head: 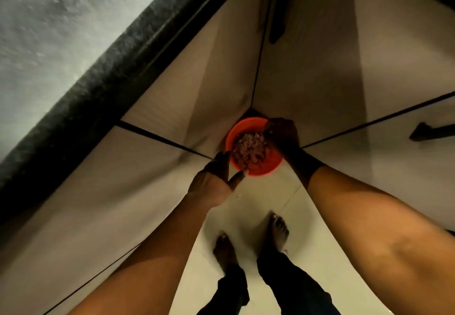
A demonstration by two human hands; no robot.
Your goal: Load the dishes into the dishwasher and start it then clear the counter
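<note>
Clearing step, we judge: both hands at the bowl down on the floor.
Below the dark desk [98,88], where the cabinet fronts [197,73] meet, the orange bowl [267,167] of food scraps [250,151] sits in the corner. Our right hand [282,133] curls over the far rim, apparently gripping it; our left hand [214,176] lies against the near rim, fingers fairly straight. Next we need a firm, level lift.

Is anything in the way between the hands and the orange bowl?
No, nothing visible. The left hand is already at the bowl's near rim, with its thumb at the edge. The right hand sits over the far rim, but it is too dark to tell whether it grips.
</note>
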